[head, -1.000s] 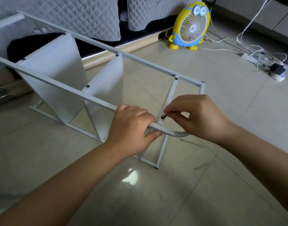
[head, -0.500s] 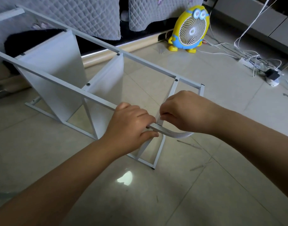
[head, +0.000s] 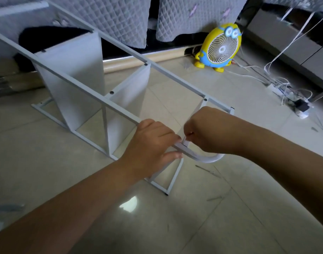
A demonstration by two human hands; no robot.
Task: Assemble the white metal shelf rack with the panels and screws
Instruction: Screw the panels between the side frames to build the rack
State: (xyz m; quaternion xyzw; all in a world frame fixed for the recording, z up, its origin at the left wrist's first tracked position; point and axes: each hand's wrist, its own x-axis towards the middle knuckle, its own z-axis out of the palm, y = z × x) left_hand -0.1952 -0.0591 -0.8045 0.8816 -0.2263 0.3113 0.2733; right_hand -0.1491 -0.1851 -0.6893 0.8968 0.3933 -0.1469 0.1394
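The white metal shelf rack lies on its side on the tiled floor, with two white panels fixed between its rails by dark screws. My left hand grips the near rail at its curved end. My right hand is curled over the same spot, its fingertips pinching something small and pale at the rail; the screw itself is hidden under the fingers.
A yellow cartoon desk fan stands at the back. White cables and a power strip lie at the right. Quilted grey covers hang behind the rack. Thin metal bits lie on the floor near my right arm.
My right hand has rolled over the rail end, so the dark screw seen a second ago is now covered. The view has shifted slightly; my left hand keeps its grip.
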